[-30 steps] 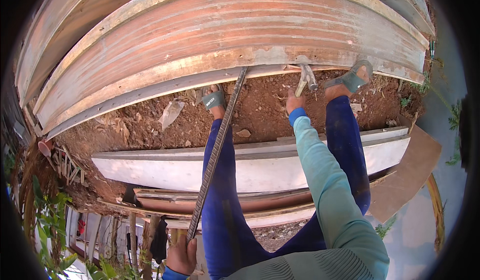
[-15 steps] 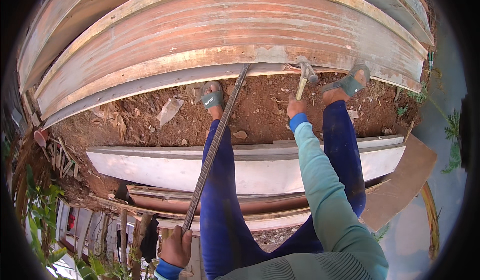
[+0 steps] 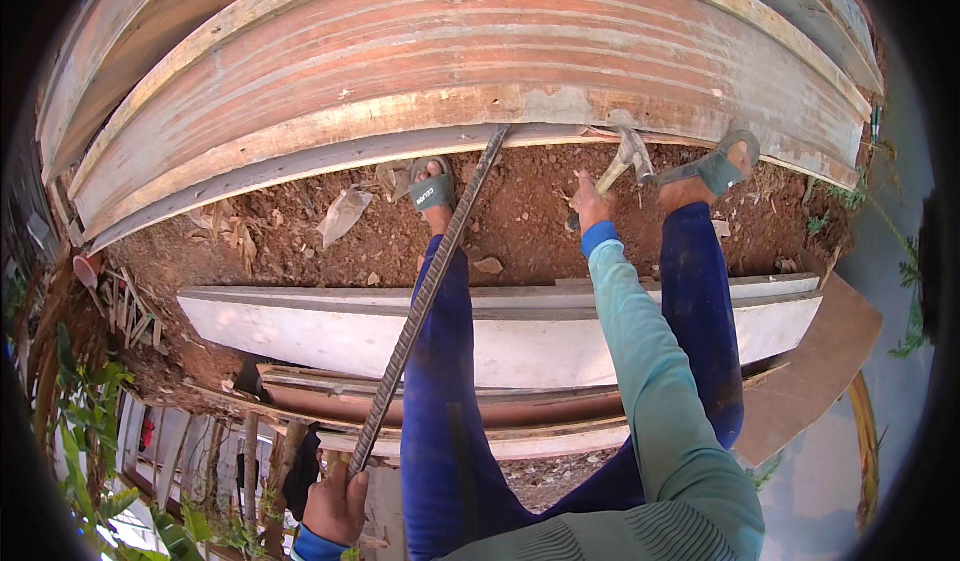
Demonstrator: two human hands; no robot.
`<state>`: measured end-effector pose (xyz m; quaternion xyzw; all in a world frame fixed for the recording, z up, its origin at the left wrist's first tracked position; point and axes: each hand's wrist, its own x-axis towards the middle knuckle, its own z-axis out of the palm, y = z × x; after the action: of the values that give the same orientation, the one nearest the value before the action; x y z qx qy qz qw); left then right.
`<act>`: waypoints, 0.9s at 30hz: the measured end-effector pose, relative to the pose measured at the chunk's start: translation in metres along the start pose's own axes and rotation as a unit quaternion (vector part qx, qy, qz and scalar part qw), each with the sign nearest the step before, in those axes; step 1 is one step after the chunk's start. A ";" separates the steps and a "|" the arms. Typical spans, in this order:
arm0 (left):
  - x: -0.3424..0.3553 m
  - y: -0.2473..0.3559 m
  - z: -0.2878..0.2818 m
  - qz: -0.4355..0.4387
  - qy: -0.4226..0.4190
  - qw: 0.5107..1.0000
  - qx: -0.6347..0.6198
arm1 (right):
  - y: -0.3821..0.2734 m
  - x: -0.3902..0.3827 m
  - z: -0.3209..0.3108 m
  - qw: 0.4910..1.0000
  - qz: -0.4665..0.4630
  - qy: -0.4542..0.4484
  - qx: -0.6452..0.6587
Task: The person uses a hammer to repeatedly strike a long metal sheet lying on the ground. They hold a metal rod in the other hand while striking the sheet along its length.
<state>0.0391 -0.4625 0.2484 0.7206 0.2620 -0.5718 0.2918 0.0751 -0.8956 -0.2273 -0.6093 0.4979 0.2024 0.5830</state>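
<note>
My left hand (image 3: 338, 504) is closed round the lower end of a long ribbed steel bar (image 3: 428, 290), whose upper end rests at the bottom edge of a streaked wooden board (image 3: 430, 51). My right hand (image 3: 592, 199) holds the pale handle of a claw hammer (image 3: 632, 153), with a finger lifted along it; the metal head sits against that board's lower edge, beside my right sandalled foot (image 3: 722, 168). My left sandalled foot (image 3: 432, 193) is just left of the bar on the dirt.
Long white boards (image 3: 270, 318) and brown boards (image 3: 330, 396) lie beneath my legs. A flat brown sheet (image 3: 805, 371) lies at the right beside a grey surface (image 3: 890, 411). A plastic scrap (image 3: 345, 216), wood pieces (image 3: 135, 311) and plants (image 3: 80, 431) are around the dirt.
My left hand and the bar's lower end have moved left. The hammer handle has tilted further down-left, with my right hand shifting slightly on it and one finger lifting.
</note>
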 end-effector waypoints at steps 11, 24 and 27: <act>0.009 -0.017 0.004 -0.026 -0.034 0.999 0.006 | -0.009 -0.019 0.020 0.996 -0.045 0.070 0.025; 0.014 -0.023 0.009 -0.048 -0.045 0.998 0.021 | 0.012 0.006 0.008 0.994 -0.037 0.086 -0.062; 0.012 -0.011 0.010 -0.030 -0.023 0.999 0.008 | 0.015 0.010 0.003 0.968 -0.046 0.160 -0.186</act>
<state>0.0271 -0.4615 0.2333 0.7015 0.2717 -0.5988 0.2749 0.0675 -0.8932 -0.2437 -0.7536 0.5100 0.1644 0.3807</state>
